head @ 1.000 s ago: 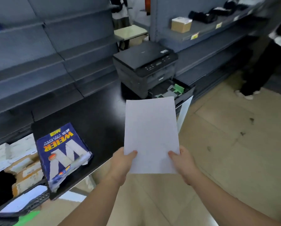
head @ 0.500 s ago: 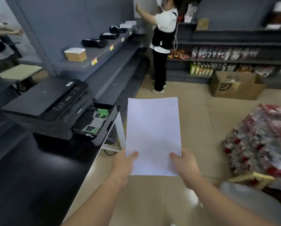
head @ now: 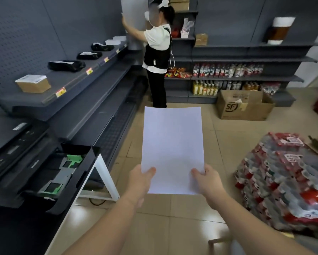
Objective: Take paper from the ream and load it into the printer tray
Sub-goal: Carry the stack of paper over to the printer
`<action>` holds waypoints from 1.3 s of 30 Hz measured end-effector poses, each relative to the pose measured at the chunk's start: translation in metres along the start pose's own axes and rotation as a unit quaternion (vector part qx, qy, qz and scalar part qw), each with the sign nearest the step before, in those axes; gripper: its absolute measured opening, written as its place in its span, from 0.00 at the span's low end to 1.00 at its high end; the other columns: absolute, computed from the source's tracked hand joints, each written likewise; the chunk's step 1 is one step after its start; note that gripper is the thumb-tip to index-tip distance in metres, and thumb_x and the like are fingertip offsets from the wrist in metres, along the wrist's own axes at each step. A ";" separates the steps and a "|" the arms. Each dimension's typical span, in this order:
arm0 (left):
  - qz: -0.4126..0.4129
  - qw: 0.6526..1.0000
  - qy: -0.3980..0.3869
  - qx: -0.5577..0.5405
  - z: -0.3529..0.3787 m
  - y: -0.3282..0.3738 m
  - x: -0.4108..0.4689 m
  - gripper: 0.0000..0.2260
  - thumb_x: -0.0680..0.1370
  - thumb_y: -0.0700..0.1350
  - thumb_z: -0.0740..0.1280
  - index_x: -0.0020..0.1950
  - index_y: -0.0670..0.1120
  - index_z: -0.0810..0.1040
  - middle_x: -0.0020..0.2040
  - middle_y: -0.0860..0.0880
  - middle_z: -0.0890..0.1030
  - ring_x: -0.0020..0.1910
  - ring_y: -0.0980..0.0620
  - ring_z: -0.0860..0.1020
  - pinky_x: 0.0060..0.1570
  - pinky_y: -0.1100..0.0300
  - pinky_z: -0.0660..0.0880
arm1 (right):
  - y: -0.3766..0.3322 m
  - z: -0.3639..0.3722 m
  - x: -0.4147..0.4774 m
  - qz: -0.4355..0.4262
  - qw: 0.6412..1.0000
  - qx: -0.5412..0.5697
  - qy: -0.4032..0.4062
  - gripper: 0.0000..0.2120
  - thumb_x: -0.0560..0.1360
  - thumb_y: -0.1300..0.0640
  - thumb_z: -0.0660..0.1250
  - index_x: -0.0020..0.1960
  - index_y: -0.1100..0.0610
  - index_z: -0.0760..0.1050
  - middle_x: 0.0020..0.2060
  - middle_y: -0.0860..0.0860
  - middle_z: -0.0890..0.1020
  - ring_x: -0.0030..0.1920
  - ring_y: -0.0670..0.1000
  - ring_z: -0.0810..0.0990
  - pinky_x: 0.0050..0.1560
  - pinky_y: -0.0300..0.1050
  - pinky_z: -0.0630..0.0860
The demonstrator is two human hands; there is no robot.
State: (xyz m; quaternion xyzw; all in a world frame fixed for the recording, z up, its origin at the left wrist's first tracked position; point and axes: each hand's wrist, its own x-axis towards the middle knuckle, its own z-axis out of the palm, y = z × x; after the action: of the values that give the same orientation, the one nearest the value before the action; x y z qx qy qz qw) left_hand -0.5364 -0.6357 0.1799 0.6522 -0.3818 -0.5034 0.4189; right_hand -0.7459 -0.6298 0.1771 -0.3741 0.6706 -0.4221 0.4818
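Note:
I hold a white stack of paper (head: 173, 148) upright in front of me over the floor. My left hand (head: 140, 181) grips its lower left corner and my right hand (head: 207, 182) grips its lower right corner. The black printer (head: 16, 153) sits at the left on a dark table (head: 25, 232). Its paper tray (head: 66, 172) is pulled out toward me, with green guides showing inside. The paper is to the right of the tray, apart from it. The ream is out of view.
Grey shelves (head: 84, 100) run along the left wall with a cardboard box (head: 32, 83) and black items. A person (head: 157, 57) stands at the far shelves. An SF carton (head: 244, 105) and stacked bottle packs (head: 287, 183) sit on the tiled floor at right.
My view has swung right: the ream left the frame, the printer slid to the left edge, and the shop aisle came into view. Both hands keep the same grip on the paper.

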 end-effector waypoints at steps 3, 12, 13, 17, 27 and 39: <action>-0.006 1.000 0.004 -0.002 0.020 0.018 0.027 0.07 0.80 0.47 0.68 0.57 0.49 0.80 0.53 0.53 0.84 0.55 0.50 0.80 0.62 0.48 0.75 | -0.016 -0.007 0.035 -0.011 1.000 0.000 0.002 0.07 0.78 0.58 0.64 0.54 0.54 0.77 0.42 0.45 0.83 0.39 0.44 0.82 0.33 0.39 0.74; 0.007 1.000 -0.030 -0.007 0.054 0.065 0.130 0.07 0.81 0.45 0.67 0.58 0.49 0.80 0.53 0.55 0.84 0.52 0.56 0.79 0.54 0.56 0.71 | -0.057 0.001 0.138 -0.009 1.000 0.016 0.014 0.08 0.78 0.59 0.64 0.56 0.53 0.76 0.46 0.46 0.84 0.44 0.47 0.83 0.39 0.42 0.77; 0.003 0.999 -0.032 -0.011 0.056 0.069 0.146 0.07 0.81 0.45 0.67 0.58 0.48 0.80 0.53 0.55 0.84 0.54 0.54 0.80 0.55 0.56 0.72 | -0.062 0.006 0.152 -0.010 1.000 0.015 0.018 0.08 0.78 0.59 0.64 0.56 0.53 0.77 0.47 0.47 0.84 0.45 0.49 0.84 0.41 0.43 0.77; 0.001 0.999 -0.032 -0.023 0.054 0.088 0.211 0.09 0.80 0.46 0.67 0.60 0.48 0.80 0.55 0.54 0.84 0.58 0.51 0.79 0.59 0.54 0.71 | -0.088 0.032 0.209 -0.021 0.999 0.009 0.026 0.06 0.78 0.59 0.64 0.52 0.51 0.77 0.46 0.47 0.84 0.45 0.49 0.83 0.41 0.43 0.78; -0.019 0.995 0.066 -0.076 -0.030 0.117 0.311 0.07 0.79 0.46 0.69 0.56 0.50 0.81 0.52 0.56 0.84 0.55 0.53 0.80 0.60 0.54 0.74 | -0.151 0.157 0.305 -0.063 0.995 -0.036 -0.064 0.05 0.78 0.59 0.65 0.52 0.51 0.76 0.45 0.46 0.83 0.43 0.48 0.82 0.45 0.44 0.78; -0.098 0.899 0.368 -0.217 -0.190 0.081 0.285 0.04 0.78 0.39 0.71 0.52 0.43 0.82 0.54 0.44 0.85 0.51 0.43 0.84 0.54 0.44 0.81 | -0.182 0.387 0.314 -0.120 0.904 -0.136 -0.387 0.05 0.77 0.61 0.67 0.47 0.51 0.77 0.44 0.48 0.84 0.43 0.50 0.81 0.47 0.46 0.78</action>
State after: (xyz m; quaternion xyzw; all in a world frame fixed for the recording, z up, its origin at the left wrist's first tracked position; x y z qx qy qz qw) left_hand -0.2995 -0.8964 0.1867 0.7176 -0.0160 -0.3364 0.6096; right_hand -0.4361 -1.0605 0.1724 -0.6477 0.4317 -0.2037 0.5939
